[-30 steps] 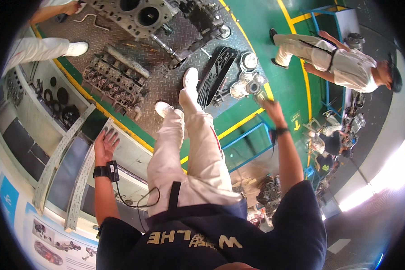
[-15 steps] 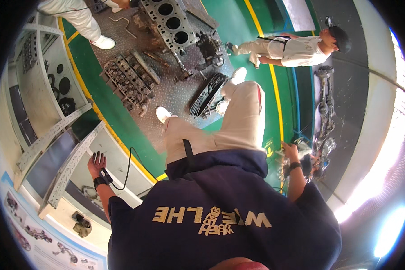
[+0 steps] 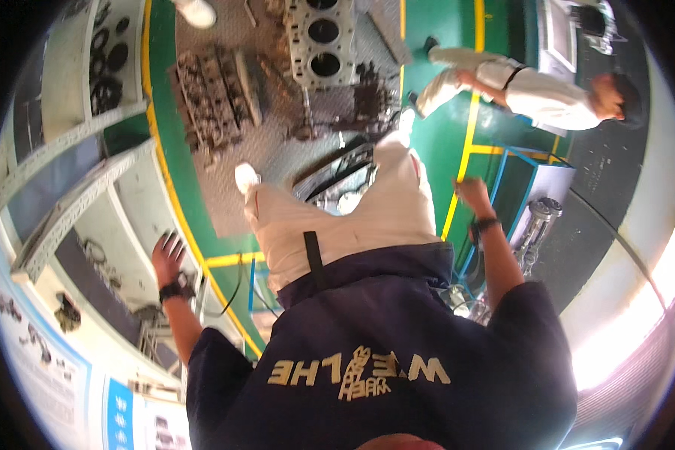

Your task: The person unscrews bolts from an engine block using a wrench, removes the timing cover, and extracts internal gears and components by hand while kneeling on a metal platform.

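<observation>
My left hand (image 3: pixel 169 259) hangs at my left with its fingers spread and darkened, and nothing is in it. It is nearest to the pale metal shelf unit (image 3: pixel 82 202). Out on my right, my right hand (image 3: pixel 472 193) is loosely curled, with no object showing in it, over the green floor (image 3: pixel 446 142). Ahead of my legs, an engine block (image 3: pixel 304 49) with round bores lies on a textured metal plate (image 3: pixel 266 195). To its left is a rusty cylinder head (image 3: pixel 202 97). A long dark part (image 3: pixel 334 171) lies between my feet, partly hidden by my leg.
A person (image 3: pixel 540 90) in light clothes is at the far right. Beside my right arm stand a blue-framed stand (image 3: pixel 530 184) and metal shaft parts (image 3: pixel 536 225). Another person's white shoe (image 3: pixel 196 13) shows at the top. Posters (image 3: pixel 49 367) line the lower left.
The engine parts have come nearer and the view has shifted. My right hand has risen in the picture, and my left hand is a little higher. The person at right appears farther right.
</observation>
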`<state>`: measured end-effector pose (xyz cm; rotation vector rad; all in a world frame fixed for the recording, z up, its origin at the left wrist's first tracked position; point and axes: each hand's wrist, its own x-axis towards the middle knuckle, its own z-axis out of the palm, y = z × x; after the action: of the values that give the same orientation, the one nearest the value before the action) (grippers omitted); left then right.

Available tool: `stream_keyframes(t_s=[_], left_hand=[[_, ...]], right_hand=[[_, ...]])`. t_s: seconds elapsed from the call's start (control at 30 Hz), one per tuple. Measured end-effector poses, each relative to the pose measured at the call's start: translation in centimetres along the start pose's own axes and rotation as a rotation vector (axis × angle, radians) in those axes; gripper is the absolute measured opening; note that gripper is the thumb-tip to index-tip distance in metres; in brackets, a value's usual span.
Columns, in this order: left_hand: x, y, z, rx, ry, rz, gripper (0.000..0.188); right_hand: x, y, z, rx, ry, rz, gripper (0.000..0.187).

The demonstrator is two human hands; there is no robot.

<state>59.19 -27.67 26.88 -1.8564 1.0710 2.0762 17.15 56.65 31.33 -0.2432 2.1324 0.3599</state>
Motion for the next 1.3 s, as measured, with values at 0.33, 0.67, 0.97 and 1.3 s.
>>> stream_keyframes(t_s=[0.33, 0.67, 0.97, 1.3], left_hand=[[26.7, -8.6, 33.2, 1.143, -0.167, 0.451, 0.051], [34.8, -17.7, 45.1, 0.832, 0.03, -0.244, 0.069], [39.4, -24.1, 39.8, 0.746, 0.036, -0.015, 0.057], [38.8, -23.5, 43.8, 0.661, 0.056, -0.253, 0.078]], right_hand=[[28.7, -14.1, -3.6, 0.7, -0.084, 0.069, 0.065], [34.6, -17.8, 11.7, 1.431, 0.077, 0.172, 0.057], [36.6, -18.6, 7.2, 1.533, -0.215, 0.112, 0.065], [38.3, -19.8, 8.7, 1.353, 0.37, 0.032, 0.053]])
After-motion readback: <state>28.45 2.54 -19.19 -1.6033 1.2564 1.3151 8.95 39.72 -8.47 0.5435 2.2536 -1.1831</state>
